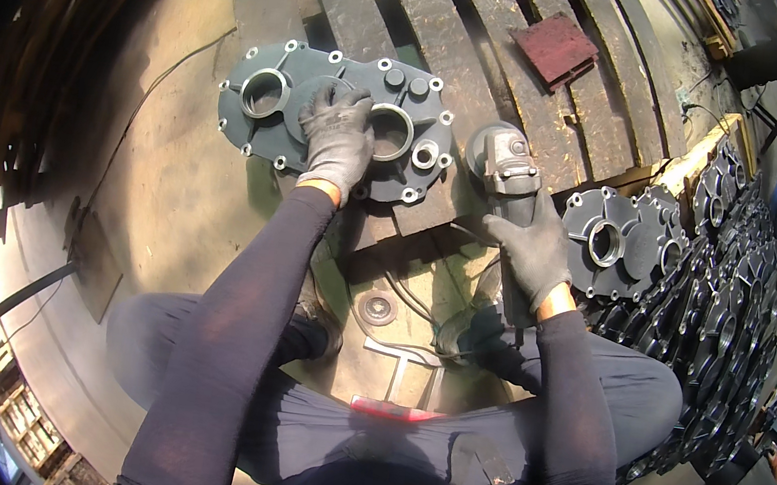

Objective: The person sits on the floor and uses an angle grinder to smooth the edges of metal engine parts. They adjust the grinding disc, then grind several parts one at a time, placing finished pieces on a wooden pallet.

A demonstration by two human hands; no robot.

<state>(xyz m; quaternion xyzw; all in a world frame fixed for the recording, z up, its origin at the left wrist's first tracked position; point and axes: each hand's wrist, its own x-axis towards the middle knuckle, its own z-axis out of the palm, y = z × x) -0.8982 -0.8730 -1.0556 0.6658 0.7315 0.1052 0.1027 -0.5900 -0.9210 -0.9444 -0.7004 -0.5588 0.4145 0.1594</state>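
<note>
Gloved left hand (336, 138) presses flat on the grey cast gearbox cover (331, 117) at eleven o'clock on the wooden pallet (455, 35). Right hand (535, 247) grips the angle grinder (506, 170) beside it. Grinding appears imminent; next move needs disc alignment. Stacked castings (698, 274) at three o'clock.

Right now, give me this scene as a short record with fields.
left hand: gloved, flat on the grey casting
right hand: gloved, gripping the grinder
grinder: head resting on the pallet beside the casting
casting: lies flat on the pallet
stack: more castings, at the person's right
red block: farther back on the pallet
</note>
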